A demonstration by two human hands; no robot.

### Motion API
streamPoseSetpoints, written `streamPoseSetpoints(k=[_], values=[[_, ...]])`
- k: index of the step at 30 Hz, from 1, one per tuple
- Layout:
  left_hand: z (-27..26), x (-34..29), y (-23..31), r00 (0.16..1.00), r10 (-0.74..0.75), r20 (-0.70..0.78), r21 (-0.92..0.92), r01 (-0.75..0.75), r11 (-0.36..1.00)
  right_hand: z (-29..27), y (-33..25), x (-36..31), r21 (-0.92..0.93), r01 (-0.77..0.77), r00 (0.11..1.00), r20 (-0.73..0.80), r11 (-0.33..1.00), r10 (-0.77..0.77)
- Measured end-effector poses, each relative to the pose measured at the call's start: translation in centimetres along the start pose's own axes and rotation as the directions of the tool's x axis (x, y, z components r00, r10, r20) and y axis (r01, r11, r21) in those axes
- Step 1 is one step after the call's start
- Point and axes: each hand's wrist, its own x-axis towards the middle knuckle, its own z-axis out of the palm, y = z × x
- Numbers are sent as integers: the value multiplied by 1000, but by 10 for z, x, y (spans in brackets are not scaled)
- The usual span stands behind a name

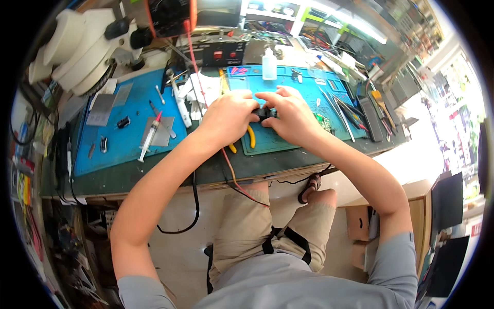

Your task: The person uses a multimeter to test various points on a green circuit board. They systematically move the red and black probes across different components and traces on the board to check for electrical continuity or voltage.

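Both my hands meet over the blue work mat (278, 144), closed around a small black part (265, 113) whose kind I cannot make out. My left hand (230, 114) grips its left side with bent fingers. From the other side my right hand (290, 114) pinches it between thumb and fingers. Yellow-handled pliers (251, 137) lie partly under my left hand. Close to my right hand is a green circuit board (323, 121). A translucent squeeze bottle (269, 65) stands upright just beyond my hands.
A white microscope (82, 49) rises at the left over a second blue mat (110, 149), where a syringe (151, 136) lies. Tweezers (339, 116) and more pliers (352, 112) lie to the right. A red cable (193, 62) hangs across the bench.
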Motion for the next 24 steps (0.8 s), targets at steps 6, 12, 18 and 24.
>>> streamPoseSetpoints(k=[6, 12, 18, 24], values=[[-16, 6, 4, 994, 92, 55, 204, -102, 974, -2, -4, -3, -79, 22, 999, -42, 997, -26], [-28, 2, 15, 989, 148, -10, 194, -143, 971, -15, -62, -76, 15, 167, 899, -414, 986, -146], [-72, -91, 49, 936, -14, -353, 206, 93, 974, 57, -70, -210, 256, 61, 988, -153, 965, -22], [-61, -273, 49, 659, -383, -647, 73, 553, 830, 175, -58, -232, 383, -189, 945, -180, 904, 274]])
